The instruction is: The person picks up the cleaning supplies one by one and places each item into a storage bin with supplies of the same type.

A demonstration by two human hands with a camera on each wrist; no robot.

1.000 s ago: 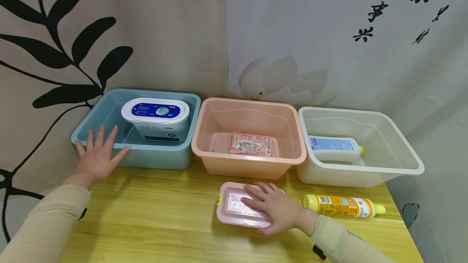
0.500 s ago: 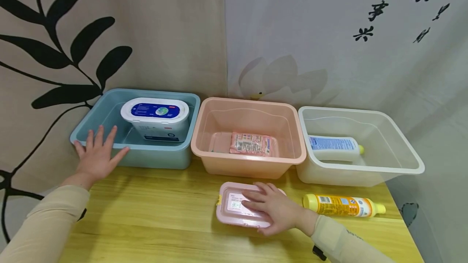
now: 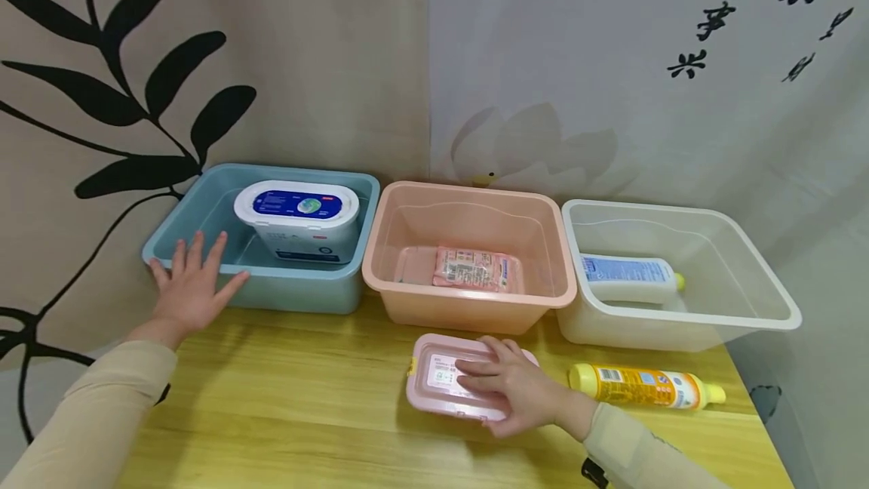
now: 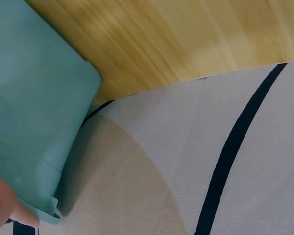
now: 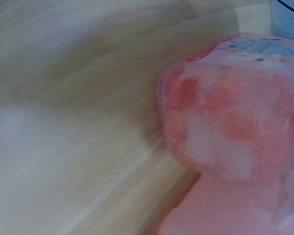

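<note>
head view: the pink box [image 3: 440, 389] is out on the desk [image 3: 285, 406], in front of the peach bin [image 3: 475, 313] and well in from the right edge. the right hand [image 3: 514, 391] grips its right end, fingers spread across the lid, thumb at the near side. the left hand [image 3: 188, 294] is spread wide at the blue bin's [image 3: 299, 294] near rim, holding nothing.

left wrist view: only a bit of hand shows beside the rim.

right wrist view: clear walls, pink-and-white contents; probably stiff, smooth, somewhat slippery, moderately light. opposite sides seem a surer hold than the lid.
</note>
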